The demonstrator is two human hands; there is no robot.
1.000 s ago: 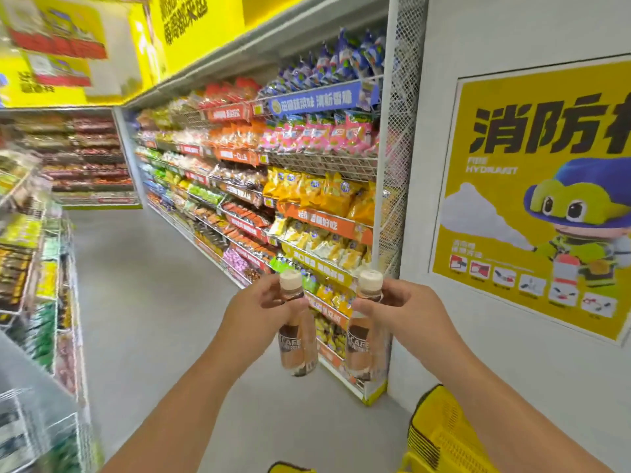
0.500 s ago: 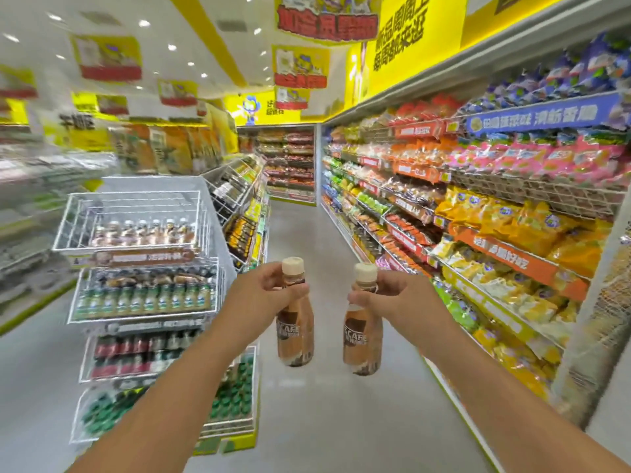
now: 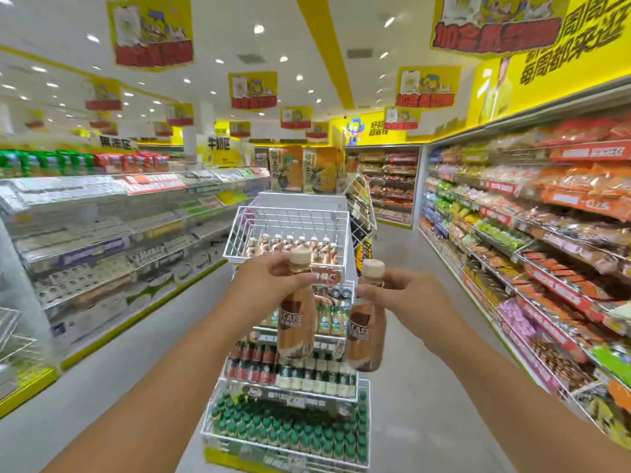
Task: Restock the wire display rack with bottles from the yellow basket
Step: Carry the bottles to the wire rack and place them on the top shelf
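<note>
White wire makes up the display rack [image 3: 290,230] that you are facing, and everything about your next move turns on its top basket [image 3: 336,233], which sits just behind and slightly above both of your hands. Your left hand [image 3: 269,285] is curled round the neck of one coffee bottle [image 3: 296,322], thumb and fingers closed just under its beige cap. Your right hand [image 3: 403,295] grips the neck of a second coffee bottle [image 3: 366,336] the same way.

Both bottles hang upright, long axis vertical, caps up, side by side and a little apart, directly in front of the rack's middle tiers. Your left bottle sits higher and overlaps the front rim of the top basket, so I judge that hand the nearer one to the open space there. Your right bottle hangs lower, towards the rack's right edge.

Inside the top basket a row of matching beige-capped bottles [image 3: 290,245] stands along the back, with bare wire in front of them; that looks like where yours belong. Below the top basket come a tier of pale-labelled bottles, then dark bottles with red and cream labels, then green-capped bottles [image 3: 290,428] at the bottom.

Each of your bottles is clear plastic filled with light brown drink, wrapped in a brown label with white lettering. The yellow basket is out of sight from here.
</note>
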